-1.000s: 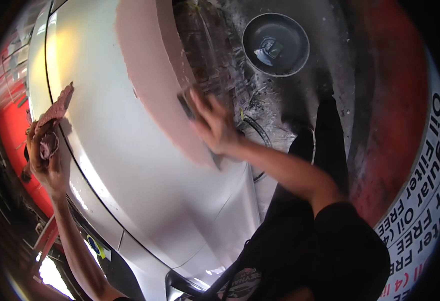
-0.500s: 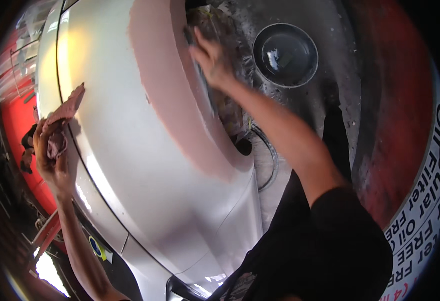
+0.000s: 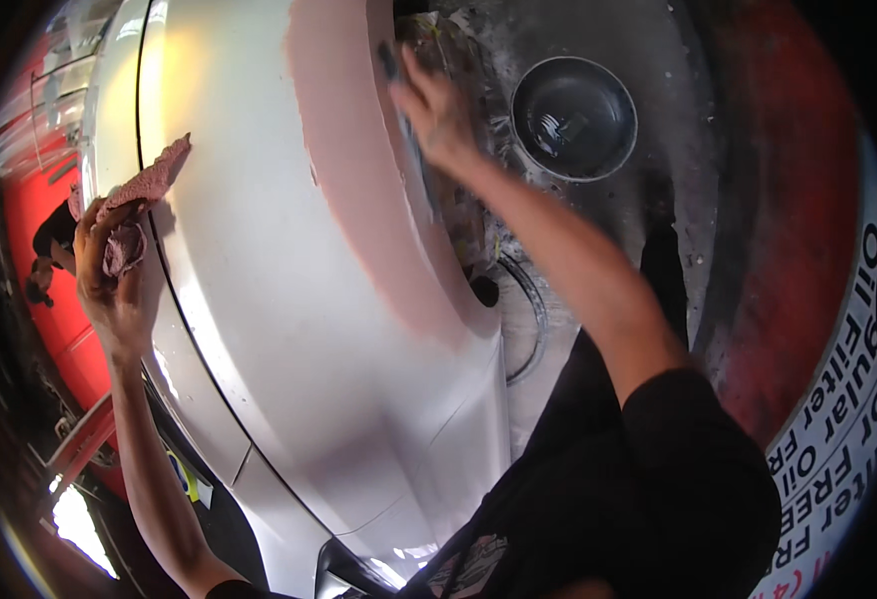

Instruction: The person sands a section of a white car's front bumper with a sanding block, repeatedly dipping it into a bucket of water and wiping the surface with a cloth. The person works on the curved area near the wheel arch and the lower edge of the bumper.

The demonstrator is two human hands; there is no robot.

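My left hand (image 3: 109,290) grips a crumpled pink cloth (image 3: 144,185) beside the dark seam on the pale car body (image 3: 239,240). A band of matte pink coating (image 3: 348,180) runs along the panel's curved outer edge. My right hand (image 3: 438,120) holds a small dark block (image 3: 388,62) at the upper part of that edge; its fingers are slightly blurred and partly hide the block. Just beyond the edge, crumpled plastic sheeting (image 3: 463,190) hangs in the opening.
A round dark pan (image 3: 574,118) holding liquid stands on the floor to the right, above a looped hose (image 3: 536,319). A person in dark clothing (image 3: 54,240) is by a red vehicle (image 3: 74,349) at the far left. A printed white surface (image 3: 838,379) lines the right side.
My right hand has moved up along the coated edge with the block. My left hand still grips the cloth, and the whole view has shifted slightly.
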